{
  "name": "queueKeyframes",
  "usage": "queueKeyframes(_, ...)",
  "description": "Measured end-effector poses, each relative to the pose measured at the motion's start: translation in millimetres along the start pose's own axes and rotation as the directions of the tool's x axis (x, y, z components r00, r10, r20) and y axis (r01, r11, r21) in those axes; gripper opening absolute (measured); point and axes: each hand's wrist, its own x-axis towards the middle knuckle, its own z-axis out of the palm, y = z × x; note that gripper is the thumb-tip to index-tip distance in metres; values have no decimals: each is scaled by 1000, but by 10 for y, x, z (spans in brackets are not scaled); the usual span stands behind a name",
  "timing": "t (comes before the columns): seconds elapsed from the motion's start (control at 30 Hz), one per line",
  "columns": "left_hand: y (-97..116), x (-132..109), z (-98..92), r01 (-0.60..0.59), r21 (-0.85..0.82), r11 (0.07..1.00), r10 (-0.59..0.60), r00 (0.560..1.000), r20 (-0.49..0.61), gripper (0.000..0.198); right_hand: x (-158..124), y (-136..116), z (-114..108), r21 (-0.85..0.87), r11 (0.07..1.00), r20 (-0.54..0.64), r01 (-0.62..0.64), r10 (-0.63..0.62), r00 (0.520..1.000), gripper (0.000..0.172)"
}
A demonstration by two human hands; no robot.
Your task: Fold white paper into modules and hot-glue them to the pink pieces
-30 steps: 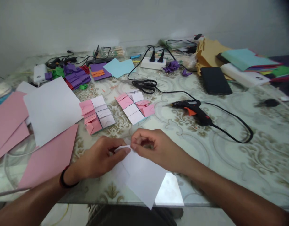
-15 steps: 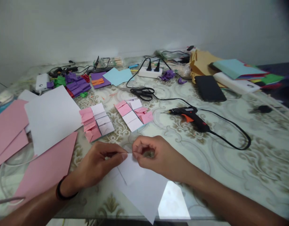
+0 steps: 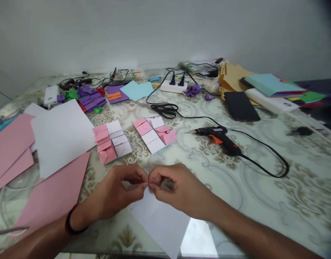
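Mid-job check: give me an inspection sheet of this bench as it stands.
Surface: patterned table, crowded at the back.
Job's things: white sheet at the front edge; two folded pink-white blocks behind it.
Clutter: loose papers, purple pieces, scissors, phone.
Grips: left hand and right hand both pinch the sheet's far corner.
Cables: glue gun cord loops on the table; two plugs in power strip.
Surroundings: plain wall; nobody else seen.
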Motion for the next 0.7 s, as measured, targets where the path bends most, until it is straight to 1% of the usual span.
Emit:
queueKeyframes(0.13,36,-11,-2,19,-59,998,-15,998,62,7,-15,-13,16,-44,995,-5,88,-89,996,13)
queueKeyframes(0.2,31,-17,-22,40,-104,994,-31,995,94,6,-24,-24,4,-49,992,-2,112,-112,994,14)
queueKeyframes(0.27,13,-18,-59,50,-145,988,-34,993,113,4,-31,-39,-32,-40,993,-4,108,-108,994,14)
queueKeyframes(0.37,-9,-3,-139,39,-189,981,-16,992,122,11,-36,-50,-132,2,997,-7,72,-72,997,11)
queueKeyframes(0.47,6,23,-213,40,-217,975,-18,995,101,15,-31,-31,-244,39,999,-25,36,-35,999,10)
queueKeyframes(0.53,32,35,-232,19,-197,980,-8,998,56,17,-24,-10,-282,40,999,-34,20,-19,999,10)
queueKeyframes(0.6,55,37,-216,-19,-142,990,23,999,24,17,-17,3,-272,31,999,-22,8,-7,1000,10)
queueKeyframes(0.63,59,34,-196,-32,-113,993,35,999,27,16,-14,6,-251,27,1000,-11,1,0,1000,10)
queueKeyframes(0.7,48,21,-142,-31,-32,999,33,997,71,15,-9,5,-190,18,1000,11,-11,10,1000,9)
